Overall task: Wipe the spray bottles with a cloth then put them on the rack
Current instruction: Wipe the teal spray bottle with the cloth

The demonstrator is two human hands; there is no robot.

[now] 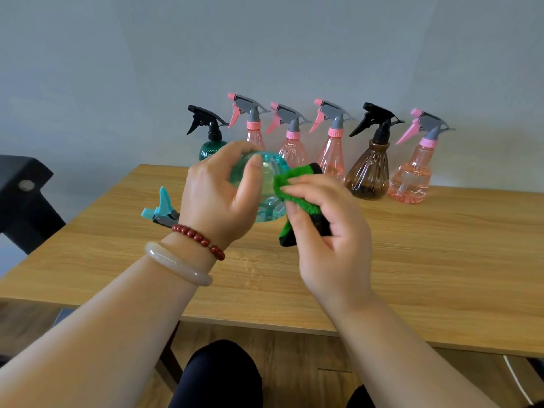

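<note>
The left hand (217,195) is gripping the turquoise spray bottle (269,178) and holding it tipped on its side above the wooden table (412,260). Its thumb (253,176) is lying across the near face of the clear body. The other fingers are curling over the far side, so the bottle is sitting clamped between thumb and fingers. The bottle's turquoise trigger head (162,209) is poking out to the left, just past the wrist. The right hand (329,231) is pinching a green cloth (294,184) and pressing it against the right flank of the bottle. Its fingertips are lying on top of the fold, its thumb is closing in from beneath, and a dark-edged tail of cloth is hanging below the palm. Cloth and bottle are touching right beside the left thumb. A string of red beads (197,238) and a pale bangle (176,263) are circling the left wrist. Along the back edge of the table, six more bottles are standing upright against the wall. These are a dark green bottle (209,148) with a black head, three pink bottles (291,148), a brown bottle (369,175) and one more pink bottle (412,178). A black frame (23,195) is showing at the left edge.
</note>
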